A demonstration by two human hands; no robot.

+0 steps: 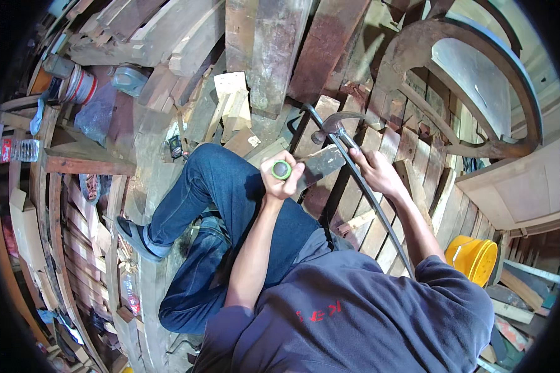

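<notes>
My left hand [274,191] is closed round a tool handle [281,170] seen end-on, with a green rim and a grey round end; the rest of that tool is hidden under the fist. My right hand [379,175] grips a claw hammer [333,125] close below its metal head. A long dark metal bar [379,212] runs slantwise beside the right hand and under the hammer, down toward my shirt. Between the two hands lies a short dark board [322,165] with a pale, rough end. My bent knee in jeans is just left of the left hand.
Wooden slats [410,149] lie in rows under and beyond my right arm. A curved wooden frame [410,46] stands at the far right, above a yellow bucket [471,260]. Heavy beams [255,56] rise ahead. Wood offcuts [235,112] and a dark handheld device [175,147] lie left of them.
</notes>
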